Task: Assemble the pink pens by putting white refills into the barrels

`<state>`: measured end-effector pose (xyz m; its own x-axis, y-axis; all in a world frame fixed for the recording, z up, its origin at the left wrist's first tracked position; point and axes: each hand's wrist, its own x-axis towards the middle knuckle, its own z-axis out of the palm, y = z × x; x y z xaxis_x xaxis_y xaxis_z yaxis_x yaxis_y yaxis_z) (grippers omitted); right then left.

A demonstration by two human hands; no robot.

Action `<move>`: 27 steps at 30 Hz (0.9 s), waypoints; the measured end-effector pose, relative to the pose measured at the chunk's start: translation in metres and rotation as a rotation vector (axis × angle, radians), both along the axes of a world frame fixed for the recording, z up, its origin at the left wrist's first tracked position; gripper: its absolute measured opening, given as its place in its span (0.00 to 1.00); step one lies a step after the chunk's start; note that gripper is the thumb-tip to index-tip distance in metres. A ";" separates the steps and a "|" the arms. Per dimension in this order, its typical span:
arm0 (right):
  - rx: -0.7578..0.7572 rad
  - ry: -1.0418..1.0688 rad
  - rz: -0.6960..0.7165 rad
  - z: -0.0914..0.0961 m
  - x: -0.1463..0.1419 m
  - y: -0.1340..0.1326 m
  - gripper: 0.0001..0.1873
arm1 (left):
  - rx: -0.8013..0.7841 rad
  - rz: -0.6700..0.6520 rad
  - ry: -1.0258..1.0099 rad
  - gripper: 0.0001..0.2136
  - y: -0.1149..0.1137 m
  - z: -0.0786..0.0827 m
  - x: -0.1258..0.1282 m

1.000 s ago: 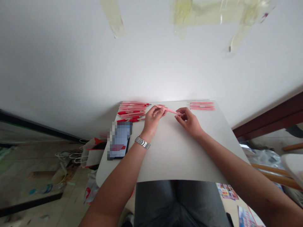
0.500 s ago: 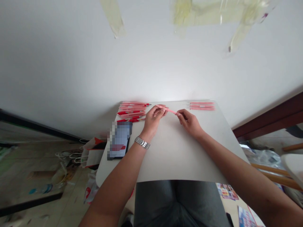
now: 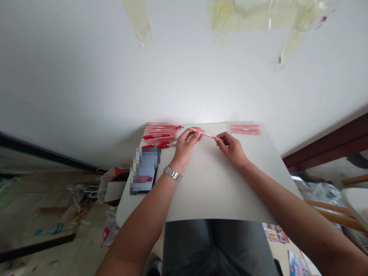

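A slim pink pen [image 3: 208, 135] is held between both hands over the far part of the white table [image 3: 218, 184]. My left hand [image 3: 186, 143] pinches its left part, with the thumb on top. The fingertips of my right hand [image 3: 230, 147] close on the pen's right end. A pale label with print shows along the barrel. To the left of my left hand lies a pile of pink and red pens [image 3: 161, 132]. Several pink pens [image 3: 245, 129] lie side by side at the far right of the table.
A phone [image 3: 145, 170], its screen blurred out, lies at the table's left edge. The wall [image 3: 184, 76] stands directly behind the table. On the floor at left are a paper bag [image 3: 113, 186], cables and a plastic bottle [image 3: 54, 229]. A wooden chair [image 3: 330, 212] stands at right.
The pen has turned about its length, so the printed label now faces up. Both hands have stayed nearly in place.
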<state>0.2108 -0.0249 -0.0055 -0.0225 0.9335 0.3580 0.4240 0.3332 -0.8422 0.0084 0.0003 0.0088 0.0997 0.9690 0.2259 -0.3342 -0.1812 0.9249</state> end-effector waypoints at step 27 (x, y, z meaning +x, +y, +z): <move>-0.007 0.014 -0.005 -0.003 0.000 0.000 0.16 | -0.027 0.013 -0.016 0.13 0.000 0.000 0.000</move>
<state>0.2113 -0.0247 -0.0085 -0.0132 0.9360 0.3516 0.4136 0.3253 -0.8504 0.0080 0.0005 0.0086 0.0840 0.9759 0.2013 -0.3466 -0.1608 0.9241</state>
